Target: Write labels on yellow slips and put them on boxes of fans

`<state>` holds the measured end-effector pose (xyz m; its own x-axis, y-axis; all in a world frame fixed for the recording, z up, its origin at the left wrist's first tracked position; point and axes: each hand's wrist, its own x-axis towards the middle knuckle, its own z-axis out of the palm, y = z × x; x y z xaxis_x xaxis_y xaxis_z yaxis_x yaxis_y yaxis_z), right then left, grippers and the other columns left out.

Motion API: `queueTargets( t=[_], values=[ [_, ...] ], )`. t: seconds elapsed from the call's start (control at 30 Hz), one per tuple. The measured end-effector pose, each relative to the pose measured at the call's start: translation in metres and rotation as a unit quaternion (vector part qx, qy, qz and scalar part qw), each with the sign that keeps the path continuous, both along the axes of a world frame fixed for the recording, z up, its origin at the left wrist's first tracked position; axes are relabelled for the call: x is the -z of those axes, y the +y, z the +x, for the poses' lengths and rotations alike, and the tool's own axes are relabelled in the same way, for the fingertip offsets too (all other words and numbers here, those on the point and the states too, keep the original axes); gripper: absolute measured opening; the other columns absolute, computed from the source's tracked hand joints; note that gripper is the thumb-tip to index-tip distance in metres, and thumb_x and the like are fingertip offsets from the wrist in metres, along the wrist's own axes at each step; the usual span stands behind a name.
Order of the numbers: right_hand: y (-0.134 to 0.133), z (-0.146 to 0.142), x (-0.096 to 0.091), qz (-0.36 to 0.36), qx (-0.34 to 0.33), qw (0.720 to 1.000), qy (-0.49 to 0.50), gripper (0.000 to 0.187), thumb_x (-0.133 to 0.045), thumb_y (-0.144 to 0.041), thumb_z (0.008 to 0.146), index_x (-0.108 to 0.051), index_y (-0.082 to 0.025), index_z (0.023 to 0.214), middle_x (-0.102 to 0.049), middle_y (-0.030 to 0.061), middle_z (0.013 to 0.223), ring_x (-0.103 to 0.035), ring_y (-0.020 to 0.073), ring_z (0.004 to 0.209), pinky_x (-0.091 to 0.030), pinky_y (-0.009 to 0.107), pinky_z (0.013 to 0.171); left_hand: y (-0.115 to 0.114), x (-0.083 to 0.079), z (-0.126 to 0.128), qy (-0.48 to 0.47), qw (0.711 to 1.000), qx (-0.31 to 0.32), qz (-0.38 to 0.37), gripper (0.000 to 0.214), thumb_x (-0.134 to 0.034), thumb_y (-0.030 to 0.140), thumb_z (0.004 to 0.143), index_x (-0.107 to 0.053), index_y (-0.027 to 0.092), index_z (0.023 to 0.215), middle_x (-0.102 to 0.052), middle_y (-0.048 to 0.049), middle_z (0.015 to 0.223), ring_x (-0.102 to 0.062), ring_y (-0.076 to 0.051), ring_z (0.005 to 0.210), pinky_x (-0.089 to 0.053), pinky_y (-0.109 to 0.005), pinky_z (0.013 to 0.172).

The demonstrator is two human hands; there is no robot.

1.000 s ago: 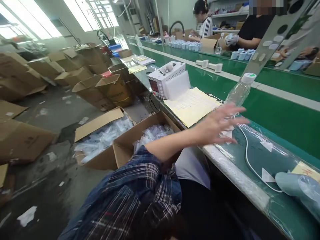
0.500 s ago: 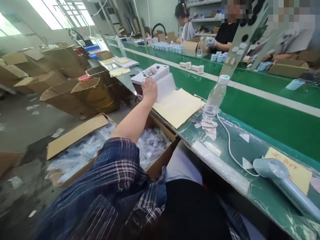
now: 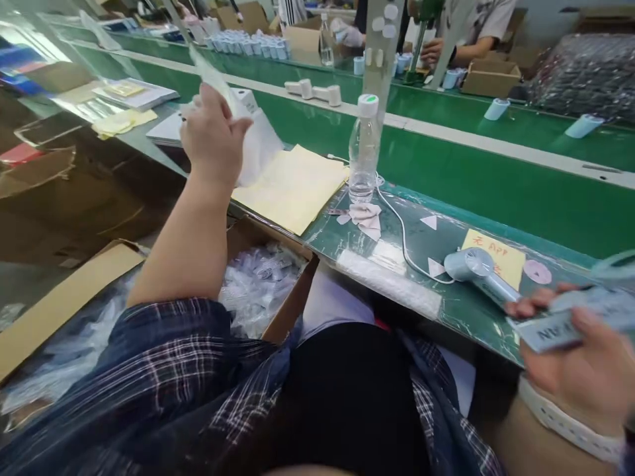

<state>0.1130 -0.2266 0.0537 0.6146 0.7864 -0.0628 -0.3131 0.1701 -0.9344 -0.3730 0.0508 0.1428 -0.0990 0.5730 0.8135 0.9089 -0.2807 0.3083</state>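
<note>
My left hand (image 3: 214, 135) is raised over the far left of the workbench, closed on a thin clear plastic bag (image 3: 211, 73) lifted from a white stack (image 3: 258, 142). At the lower right my right hand (image 3: 583, 357) is closed on a pale blue-grey device with dark lettering (image 3: 570, 324). A matching blue-grey handheld device (image 3: 479, 271) lies on the green mat with a white cable running from it. Yellow sheets (image 3: 292, 185) lie beside the stack.
A clear water bottle (image 3: 363, 149) stands on the bench by crumpled white scraps (image 3: 364, 218). An open carton of bagged parts (image 3: 262, 284) sits on the floor by my knee. A green conveyor (image 3: 496, 172) carries small parts; other people work across it.
The view has swung right and down. My left hand lifted a clear bag from the white stack. My right hand came into view holding the lettered device.
</note>
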Motion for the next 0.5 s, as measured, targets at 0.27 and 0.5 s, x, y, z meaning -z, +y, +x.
queueTargets(
  t=[0.27, 0.5],
  values=[
    [0.007, -0.043, 0.005, 0.004, -0.196, 0.966, 0.166, 0.031, -0.064, -0.044, 0.085, -0.066, -0.021, 0.106, -0.059, 0.0059, 0.1, -0.061, 0.0188, 0.087, -0.06, 0.039, 0.077, -0.147, 0.099, 0.223, 0.155, 0.877, 0.375, -0.258, 0.019, -0.053, 0.025, 0.097, -0.068, 0.017, 0.107, -0.063, -0.0033, 0.093, -0.058, -0.013, 0.08, -0.044, -0.026, 0.072],
    [-0.008, -0.041, 0.017, 0.002, -0.179, 0.974, 0.135, 0.035, -0.071, -0.043, 0.086, -0.063, -0.021, 0.113, -0.065, 0.006, 0.102, -0.066, 0.0199, 0.089, -0.063, 0.038, 0.077, -0.156, 0.124, 0.251, 0.259, 0.804, 0.39, -0.367, 0.032, -0.049, 0.023, 0.095, -0.072, 0.022, 0.117, -0.067, -0.0059, 0.09, -0.063, -0.021, 0.09, -0.049, -0.032, 0.078]
  ],
)
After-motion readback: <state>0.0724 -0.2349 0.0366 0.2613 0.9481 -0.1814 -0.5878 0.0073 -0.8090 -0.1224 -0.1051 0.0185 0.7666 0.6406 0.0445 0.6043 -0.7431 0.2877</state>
